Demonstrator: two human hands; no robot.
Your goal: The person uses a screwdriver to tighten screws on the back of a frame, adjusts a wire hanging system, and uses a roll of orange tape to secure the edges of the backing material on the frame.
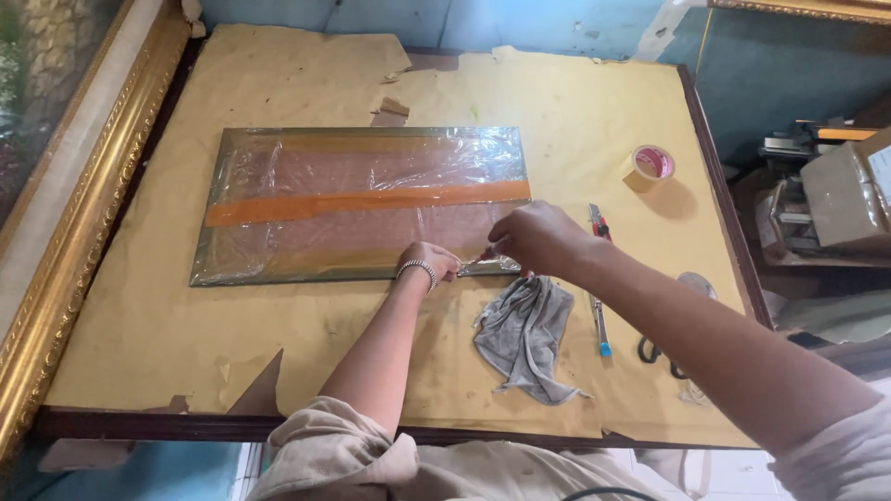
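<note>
At centre frame we press our left hand (429,261) flat on the near edge of the plastic-wrapped panel (362,202) on the desk (139,325) while our right hand (534,238) pinches a small blade (475,263), seemingly trimming wrap, needing a steady pull along that edge.

bright even daylight, soft shadows, glare on the plastic wrap (371,167), slight wide-angle edge bending.
</note>
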